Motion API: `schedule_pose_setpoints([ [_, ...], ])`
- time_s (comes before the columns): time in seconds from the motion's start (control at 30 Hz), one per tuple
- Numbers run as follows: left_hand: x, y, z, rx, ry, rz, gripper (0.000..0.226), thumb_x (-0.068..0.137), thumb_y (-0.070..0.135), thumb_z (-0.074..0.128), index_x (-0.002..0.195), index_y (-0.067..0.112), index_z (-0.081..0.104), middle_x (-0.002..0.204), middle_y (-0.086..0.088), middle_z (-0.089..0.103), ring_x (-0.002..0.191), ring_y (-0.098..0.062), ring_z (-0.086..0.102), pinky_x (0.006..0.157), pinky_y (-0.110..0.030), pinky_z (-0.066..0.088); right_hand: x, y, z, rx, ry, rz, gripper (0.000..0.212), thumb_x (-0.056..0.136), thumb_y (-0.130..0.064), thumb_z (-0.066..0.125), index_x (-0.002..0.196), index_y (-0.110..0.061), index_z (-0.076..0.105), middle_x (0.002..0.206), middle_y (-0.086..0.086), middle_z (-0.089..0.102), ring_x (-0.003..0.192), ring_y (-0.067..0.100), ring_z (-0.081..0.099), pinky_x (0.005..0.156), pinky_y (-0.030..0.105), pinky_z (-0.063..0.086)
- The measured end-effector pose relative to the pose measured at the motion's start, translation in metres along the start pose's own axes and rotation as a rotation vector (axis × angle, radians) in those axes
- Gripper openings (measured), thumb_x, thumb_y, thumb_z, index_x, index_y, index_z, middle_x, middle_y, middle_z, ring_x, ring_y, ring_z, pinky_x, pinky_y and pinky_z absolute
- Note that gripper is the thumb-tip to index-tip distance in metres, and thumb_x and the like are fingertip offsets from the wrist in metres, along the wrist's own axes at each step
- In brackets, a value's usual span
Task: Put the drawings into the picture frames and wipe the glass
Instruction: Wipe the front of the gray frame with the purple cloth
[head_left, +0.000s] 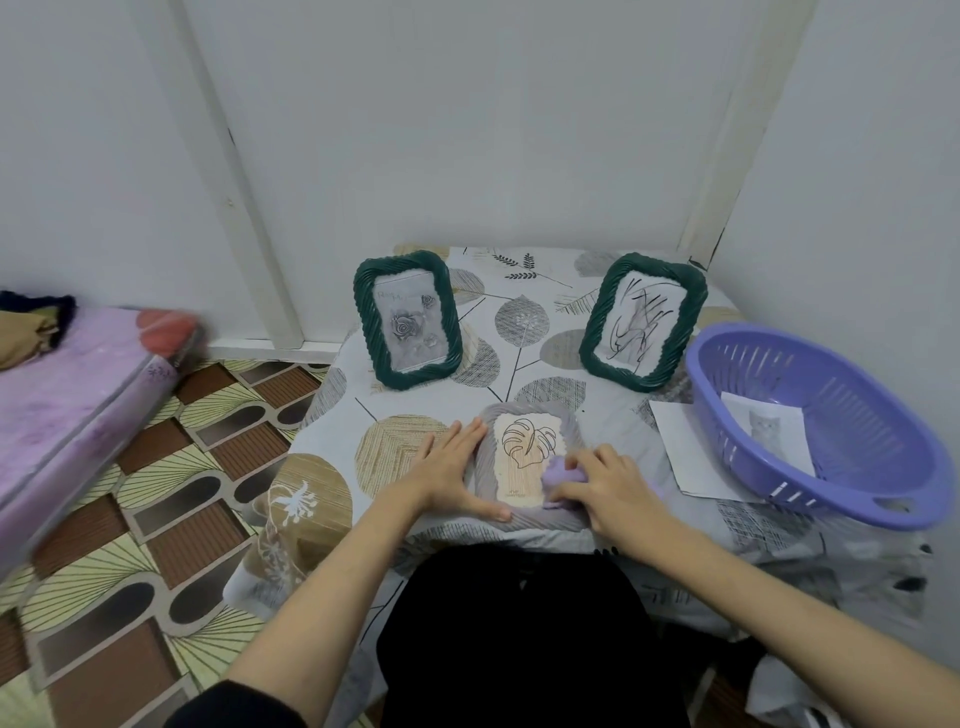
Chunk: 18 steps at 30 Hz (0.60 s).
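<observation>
We find a grey frame (530, 467) lying flat at the near edge of the table (415, 395), a leaf drawing (524, 447) inside it. Our left hand (457, 467) lies open and flat, pressing the frame's left border. Our right hand (602, 488) is clenched around a lilac cloth (558, 475) on the glass at the lower right. Two green frames (408, 319) (644, 322) stand upright behind, drawings fitted. A cat drawing (769, 428) lies in the purple basket (883, 467) to the right.

Two frames stand behind: rose frame (408, 319) left, scribble frame (643, 321) right; leaf frame (527, 462) lies in front, basket (810, 415) far right.
</observation>
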<state>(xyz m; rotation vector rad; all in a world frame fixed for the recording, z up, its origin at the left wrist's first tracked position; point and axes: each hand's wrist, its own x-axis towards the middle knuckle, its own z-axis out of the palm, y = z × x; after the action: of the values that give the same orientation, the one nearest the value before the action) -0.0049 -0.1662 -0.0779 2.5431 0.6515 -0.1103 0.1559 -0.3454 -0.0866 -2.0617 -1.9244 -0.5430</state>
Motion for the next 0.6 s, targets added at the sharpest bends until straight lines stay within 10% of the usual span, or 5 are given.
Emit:
schedule_pose_setpoints([
  [0.3,0.004,0.002,-0.006,0.028,-0.022,0.000,0.128,0.053,0.068,0.072,0.148,0.020,0.002,0.158,0.006,-0.006,0.144,-0.011,-0.014,0.117,-0.042,-0.014,0.028,-0.004,0.026,0.222,0.051,0.303,0.034,0.057,0.003,0.079,0.083,-0.017,0.073,0.079,0.008,0.065,0.069,0.027,0.054,0.055,0.034,0.053],
  [0.6,0.008,0.004,-0.009,0.034,-0.048,0.001,0.131,0.052,0.067,0.074,0.148,0.016,0.000,0.158,0.003,-0.010,0.144,-0.011,-0.016,0.117,-0.042,-0.014,0.027,0.015,0.022,0.302,-0.018,0.253,0.015,0.079,-0.018,0.062,0.092,-0.012,0.066,0.085,0.011,0.066,0.074,0.032,0.056,0.070,0.037,0.049],
])
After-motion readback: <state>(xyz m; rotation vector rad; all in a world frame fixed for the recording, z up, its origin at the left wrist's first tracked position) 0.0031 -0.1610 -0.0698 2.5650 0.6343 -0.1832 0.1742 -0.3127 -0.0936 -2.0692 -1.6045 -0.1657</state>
